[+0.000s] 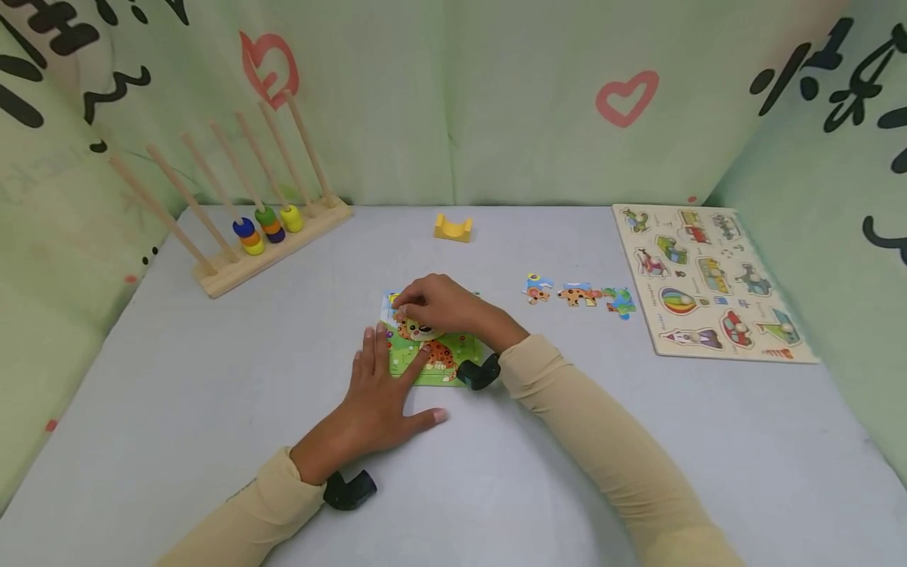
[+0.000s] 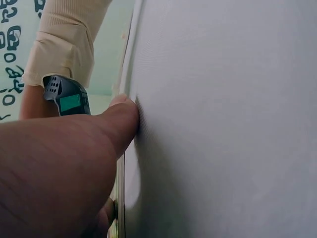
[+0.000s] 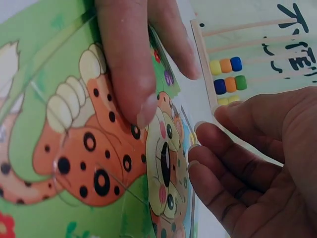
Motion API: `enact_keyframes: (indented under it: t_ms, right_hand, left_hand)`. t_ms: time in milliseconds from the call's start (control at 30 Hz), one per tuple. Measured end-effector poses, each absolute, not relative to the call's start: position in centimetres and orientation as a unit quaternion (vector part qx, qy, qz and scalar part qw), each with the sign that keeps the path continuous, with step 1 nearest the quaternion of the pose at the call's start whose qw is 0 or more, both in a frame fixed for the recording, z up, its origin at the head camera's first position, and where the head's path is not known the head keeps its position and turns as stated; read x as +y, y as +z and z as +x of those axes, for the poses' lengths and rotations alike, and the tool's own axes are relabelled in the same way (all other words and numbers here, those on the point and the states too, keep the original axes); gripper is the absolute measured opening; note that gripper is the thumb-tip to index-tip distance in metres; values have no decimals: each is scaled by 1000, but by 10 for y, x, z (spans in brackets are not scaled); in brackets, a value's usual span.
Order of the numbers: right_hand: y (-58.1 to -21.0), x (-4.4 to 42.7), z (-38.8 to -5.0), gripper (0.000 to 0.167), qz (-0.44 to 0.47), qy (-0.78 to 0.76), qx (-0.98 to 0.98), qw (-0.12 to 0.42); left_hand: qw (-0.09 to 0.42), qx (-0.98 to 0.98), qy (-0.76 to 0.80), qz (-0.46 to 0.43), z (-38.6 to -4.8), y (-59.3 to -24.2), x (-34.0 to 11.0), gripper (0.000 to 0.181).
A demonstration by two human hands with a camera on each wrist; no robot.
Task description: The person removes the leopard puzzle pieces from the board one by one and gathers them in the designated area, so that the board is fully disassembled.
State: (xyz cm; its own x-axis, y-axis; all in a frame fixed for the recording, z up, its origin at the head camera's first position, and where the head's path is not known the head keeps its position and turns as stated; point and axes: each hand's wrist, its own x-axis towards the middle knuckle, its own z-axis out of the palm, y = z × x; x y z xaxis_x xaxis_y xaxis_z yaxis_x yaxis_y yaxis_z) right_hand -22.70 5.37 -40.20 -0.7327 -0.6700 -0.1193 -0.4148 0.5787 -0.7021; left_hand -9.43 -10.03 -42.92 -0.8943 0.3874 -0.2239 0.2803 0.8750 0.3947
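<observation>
Beige sleeves (image 1: 602, 441) end near black wrist cameras (image 1: 482, 372), one with a green panel (image 2: 70, 102).

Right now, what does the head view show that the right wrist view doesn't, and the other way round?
Only the head view shows the three loose puzzle pieces, the yellow block and the picture board. Only the right wrist view shows a red flower printed on the animal puzzle. Both show that puzzle, the left hand, the right hand and the peg rack with coloured beads.
</observation>
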Motion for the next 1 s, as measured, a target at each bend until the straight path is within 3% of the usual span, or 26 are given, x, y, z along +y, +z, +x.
enact_keyframes:
  t_ms: [333, 1000]
  right_hand:
    - [-403, 44, -222, 23, -310, -300, 883, 184]
    - [-401, 34, -223, 22, -275, -296, 898, 177]
  left_hand:
    - [146, 967, 126, 169, -92, -430, -99, 95]
    - [152, 956, 181, 176, -92, -430, -103, 93]
